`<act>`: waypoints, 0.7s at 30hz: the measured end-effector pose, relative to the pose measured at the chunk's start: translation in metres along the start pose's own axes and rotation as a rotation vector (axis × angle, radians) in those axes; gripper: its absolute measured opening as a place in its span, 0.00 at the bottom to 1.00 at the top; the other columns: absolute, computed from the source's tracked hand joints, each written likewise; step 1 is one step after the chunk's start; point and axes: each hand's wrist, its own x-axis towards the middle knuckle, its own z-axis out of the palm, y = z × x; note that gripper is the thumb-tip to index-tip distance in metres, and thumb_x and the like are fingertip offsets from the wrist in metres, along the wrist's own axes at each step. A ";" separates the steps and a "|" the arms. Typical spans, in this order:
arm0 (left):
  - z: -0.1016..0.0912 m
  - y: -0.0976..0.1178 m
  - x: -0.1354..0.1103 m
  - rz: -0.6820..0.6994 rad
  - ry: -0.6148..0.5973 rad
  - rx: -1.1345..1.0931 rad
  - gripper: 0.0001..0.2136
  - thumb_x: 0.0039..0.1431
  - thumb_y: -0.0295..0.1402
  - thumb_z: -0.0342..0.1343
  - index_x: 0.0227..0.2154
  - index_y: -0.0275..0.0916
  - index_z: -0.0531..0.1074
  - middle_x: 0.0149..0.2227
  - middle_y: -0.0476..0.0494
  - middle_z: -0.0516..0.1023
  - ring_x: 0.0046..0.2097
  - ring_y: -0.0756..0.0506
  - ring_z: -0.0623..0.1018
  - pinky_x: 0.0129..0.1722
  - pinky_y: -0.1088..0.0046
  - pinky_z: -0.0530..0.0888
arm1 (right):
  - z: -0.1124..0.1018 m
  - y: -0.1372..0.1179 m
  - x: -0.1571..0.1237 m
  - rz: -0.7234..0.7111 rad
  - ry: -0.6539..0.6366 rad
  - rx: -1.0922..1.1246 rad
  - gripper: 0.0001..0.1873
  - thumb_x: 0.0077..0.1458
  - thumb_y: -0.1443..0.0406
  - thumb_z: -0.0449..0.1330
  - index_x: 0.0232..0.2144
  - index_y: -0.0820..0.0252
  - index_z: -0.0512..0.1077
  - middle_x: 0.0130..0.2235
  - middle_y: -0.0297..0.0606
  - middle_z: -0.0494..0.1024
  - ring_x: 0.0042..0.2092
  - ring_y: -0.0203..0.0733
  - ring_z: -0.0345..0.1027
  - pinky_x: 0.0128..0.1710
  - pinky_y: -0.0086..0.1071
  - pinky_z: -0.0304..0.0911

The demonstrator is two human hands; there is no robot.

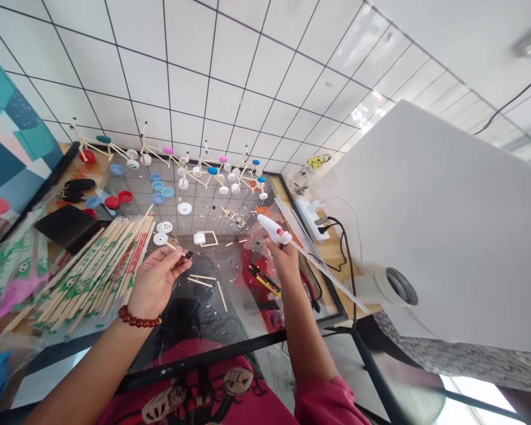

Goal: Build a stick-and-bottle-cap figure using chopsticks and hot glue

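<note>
My left hand (156,277) pinches a short wooden stick (170,245) with a small black piece (188,255) by its end; whether the two are joined I cannot tell. My right hand (285,255) is wrapped round a white hot glue gun (269,225), its nozzle pointing up and left over the glass tabletop. A long translucent glue stick (327,273) stretches behind the gun. Between my hands lie a white bottle cap (199,238) attached to or touching a small stick frame (210,238), and several cut sticks (222,295). White caps (160,238) lie beyond my left hand.
Small stick-and-cap bicycle models (194,171) stand along the tiled wall. Bundled wrapped chopsticks (101,265) and a black box (66,227) lie left, near blue caps (158,185) and red caps (112,202). Yellow-handled cutters (265,280), a power strip (310,217) and cables are right.
</note>
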 end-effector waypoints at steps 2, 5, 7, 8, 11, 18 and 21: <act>0.001 0.001 -0.001 0.013 0.002 0.002 0.08 0.48 0.22 0.72 0.22 0.35 0.77 0.29 0.47 0.82 0.30 0.50 0.80 0.31 0.77 0.84 | 0.007 0.009 0.009 0.043 0.016 -0.025 0.26 0.47 0.48 0.65 0.40 0.62 0.79 0.38 0.44 0.85 0.41 0.51 0.77 0.46 0.45 0.72; 0.001 0.002 -0.001 0.050 0.006 -0.005 0.08 0.45 0.21 0.71 0.22 0.35 0.77 0.30 0.49 0.82 0.30 0.50 0.81 0.31 0.77 0.84 | 0.015 0.021 0.015 0.055 0.017 -0.053 0.30 0.45 0.47 0.64 0.43 0.64 0.79 0.40 0.46 0.85 0.43 0.53 0.77 0.49 0.47 0.71; 0.000 0.001 0.000 0.073 0.002 -0.016 0.09 0.44 0.21 0.72 0.23 0.36 0.77 0.31 0.50 0.82 0.31 0.50 0.81 0.31 0.77 0.84 | 0.016 0.028 0.016 0.038 -0.006 -0.072 0.30 0.46 0.48 0.63 0.45 0.63 0.79 0.43 0.47 0.86 0.47 0.55 0.77 0.52 0.48 0.71; 0.000 0.001 0.000 0.076 0.000 -0.016 0.09 0.43 0.21 0.72 0.24 0.36 0.77 0.31 0.50 0.81 0.31 0.50 0.81 0.31 0.76 0.84 | 0.016 0.030 0.016 0.026 -0.015 -0.090 0.30 0.47 0.48 0.62 0.46 0.62 0.80 0.45 0.47 0.86 0.48 0.56 0.78 0.54 0.49 0.71; -0.001 -0.001 0.001 0.064 -0.006 -0.001 0.09 0.42 0.22 0.73 0.24 0.36 0.78 0.30 0.49 0.81 0.30 0.50 0.80 0.30 0.77 0.84 | 0.012 0.036 0.014 -0.003 -0.017 -0.164 0.29 0.51 0.48 0.62 0.48 0.61 0.80 0.50 0.48 0.85 0.52 0.58 0.77 0.59 0.51 0.69; -0.005 -0.005 0.000 0.059 -0.055 0.011 0.12 0.37 0.26 0.77 0.23 0.37 0.78 0.30 0.48 0.81 0.32 0.49 0.81 0.31 0.76 0.85 | 0.002 0.044 0.012 -0.063 -0.043 -0.226 0.29 0.56 0.48 0.63 0.54 0.57 0.77 0.52 0.47 0.85 0.53 0.57 0.77 0.60 0.51 0.69; -0.005 -0.005 -0.001 0.058 -0.067 0.015 0.14 0.35 0.28 0.79 0.22 0.37 0.78 0.31 0.49 0.81 0.32 0.49 0.81 0.32 0.76 0.85 | 0.000 0.045 0.011 -0.073 -0.051 -0.207 0.29 0.57 0.48 0.63 0.54 0.59 0.76 0.53 0.48 0.85 0.54 0.57 0.77 0.60 0.52 0.68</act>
